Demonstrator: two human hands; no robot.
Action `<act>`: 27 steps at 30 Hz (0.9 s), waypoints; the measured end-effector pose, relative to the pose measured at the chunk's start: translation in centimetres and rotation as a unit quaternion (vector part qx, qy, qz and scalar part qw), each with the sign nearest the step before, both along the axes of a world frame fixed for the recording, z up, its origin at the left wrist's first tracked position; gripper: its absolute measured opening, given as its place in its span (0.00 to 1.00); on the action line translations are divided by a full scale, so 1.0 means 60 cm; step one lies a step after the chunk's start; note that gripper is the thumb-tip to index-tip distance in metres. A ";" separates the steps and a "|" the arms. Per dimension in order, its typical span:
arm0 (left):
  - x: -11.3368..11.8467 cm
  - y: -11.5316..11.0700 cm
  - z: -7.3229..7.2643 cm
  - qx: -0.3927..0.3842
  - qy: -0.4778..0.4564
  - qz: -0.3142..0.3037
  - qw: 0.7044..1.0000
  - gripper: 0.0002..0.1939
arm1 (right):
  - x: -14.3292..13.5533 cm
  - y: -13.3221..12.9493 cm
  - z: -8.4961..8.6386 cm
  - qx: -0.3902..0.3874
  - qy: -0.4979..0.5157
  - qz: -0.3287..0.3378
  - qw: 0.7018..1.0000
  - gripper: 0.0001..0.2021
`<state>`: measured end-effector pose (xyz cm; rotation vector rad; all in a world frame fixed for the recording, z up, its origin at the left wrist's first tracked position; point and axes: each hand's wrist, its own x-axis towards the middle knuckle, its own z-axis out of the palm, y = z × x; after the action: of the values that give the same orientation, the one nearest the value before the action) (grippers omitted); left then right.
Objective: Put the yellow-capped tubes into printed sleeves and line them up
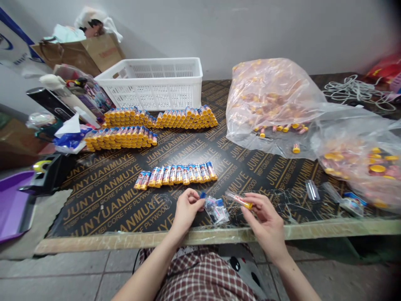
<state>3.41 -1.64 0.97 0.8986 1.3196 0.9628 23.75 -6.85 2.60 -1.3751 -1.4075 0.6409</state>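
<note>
My left hand (pixel 189 207) pinches a small blue cap (pixel 203 195) between thumb and fingers. Beside it on the board lie small clear packets (pixel 218 212) with bits of blue and pink. Between the thumb and fingers of my right hand (pixel 265 215) is a clear tube (pixel 238 200) with a yellow end, its other end tilted up to the left. Behind both hands, a row of blue-and-yellow tubes (pixel 186 174) lies on the dark board (pixel 188 146).
Stacked tubes (pixel 122 138) fill the back left, before a white basket (pixel 163 92). Plastic bags of yellow-capped pieces (pixel 269 100) cover the right. A loose clear tube (pixel 312 190) lies near the right front. A purple dustpan (pixel 15 200) stands at the far left.
</note>
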 end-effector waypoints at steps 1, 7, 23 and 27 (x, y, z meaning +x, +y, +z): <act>-0.001 0.002 0.004 -0.026 -0.052 0.019 0.998 0.16 | -0.007 -0.003 0.001 0.000 0.015 0.014 1.000 0.06; -0.007 0.006 0.024 -0.085 -0.187 0.090 0.975 0.18 | -0.032 -0.017 0.000 0.026 -0.017 0.044 0.999 0.12; -0.008 0.004 0.022 -0.093 -0.178 0.144 0.969 0.18 | -0.049 -0.019 -0.002 0.071 -0.073 0.078 0.992 0.17; -0.002 -0.001 0.027 -0.049 -0.189 0.118 0.974 0.17 | -0.053 -0.022 -0.007 0.022 -0.042 0.145 0.988 0.16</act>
<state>3.28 -1.73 2.60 0.4578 1.1472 1.1766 20.55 -8.17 2.20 -1.1851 -1.6981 0.7407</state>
